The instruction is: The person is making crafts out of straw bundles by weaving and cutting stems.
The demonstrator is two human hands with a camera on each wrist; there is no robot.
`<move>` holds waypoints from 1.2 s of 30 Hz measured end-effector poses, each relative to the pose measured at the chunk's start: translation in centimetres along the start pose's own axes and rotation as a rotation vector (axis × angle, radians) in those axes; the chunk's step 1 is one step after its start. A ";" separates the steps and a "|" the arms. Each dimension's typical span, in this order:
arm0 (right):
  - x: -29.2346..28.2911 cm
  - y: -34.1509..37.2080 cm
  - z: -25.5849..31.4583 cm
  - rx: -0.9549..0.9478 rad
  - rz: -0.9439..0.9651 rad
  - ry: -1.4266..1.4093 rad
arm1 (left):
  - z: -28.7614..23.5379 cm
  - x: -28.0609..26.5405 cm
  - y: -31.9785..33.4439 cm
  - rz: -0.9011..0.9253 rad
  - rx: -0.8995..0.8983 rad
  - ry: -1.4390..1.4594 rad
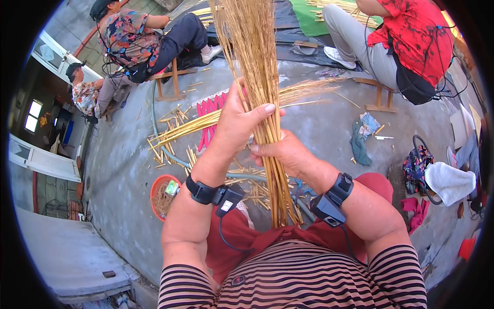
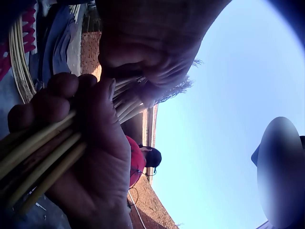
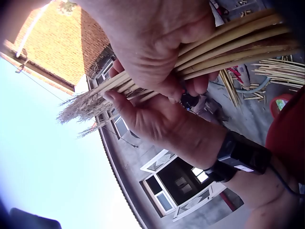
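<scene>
A thick bundle of dry stalks (image 1: 257, 56) with fine, feathery tops stands upright before my chest, its bare lower ends close over my lap. My left hand (image 1: 237, 117) grips it higher up, the thumb lying across the front. Lower down, my right hand (image 1: 286, 151) is wrapped round the same stalks, its thumb in front. In the left wrist view, the bare stalks (image 2: 45, 167) run through the right hand (image 2: 95, 133). The right wrist view has the left hand (image 3: 162, 125) near the feathery ends (image 3: 78, 107); some fingers are hidden behind the bundle.
Another bunch of stalks (image 1: 193, 126) lies across pink cloth (image 1: 207, 121) on the concrete. Cut pieces (image 1: 257, 193) litter the ground near a hose (image 1: 244, 176). An orange basin (image 1: 163, 193) stands to the left. Several people sit on low stools, including a person in red (image 1: 419, 44).
</scene>
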State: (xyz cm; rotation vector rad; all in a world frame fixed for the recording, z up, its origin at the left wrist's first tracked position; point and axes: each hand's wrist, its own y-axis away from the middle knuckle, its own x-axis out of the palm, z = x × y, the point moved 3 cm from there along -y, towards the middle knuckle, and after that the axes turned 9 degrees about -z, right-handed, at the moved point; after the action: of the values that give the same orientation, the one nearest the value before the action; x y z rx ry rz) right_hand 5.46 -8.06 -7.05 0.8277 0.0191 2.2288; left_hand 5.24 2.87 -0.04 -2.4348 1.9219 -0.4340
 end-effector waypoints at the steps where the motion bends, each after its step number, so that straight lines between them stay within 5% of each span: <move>1: 0.0 0.0 0.0 -0.006 0.018 -0.014 | -0.1 0.0 0.0 0.011 0.000 0.007; 26: 1.2 2.4 1.4 0.077 0.319 -0.128 | -1.9 0.7 1.0 0.330 -0.099 0.093; 36: 0.9 1.0 0.2 0.053 0.305 -0.083 | -1.5 0.1 1.3 0.229 -0.152 0.002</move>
State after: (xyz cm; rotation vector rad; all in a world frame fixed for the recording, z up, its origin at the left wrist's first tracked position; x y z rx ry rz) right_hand 4.45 -8.24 -6.12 1.0082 -0.0942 2.4841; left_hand 3.70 2.70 1.25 -2.2568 2.2779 -0.2935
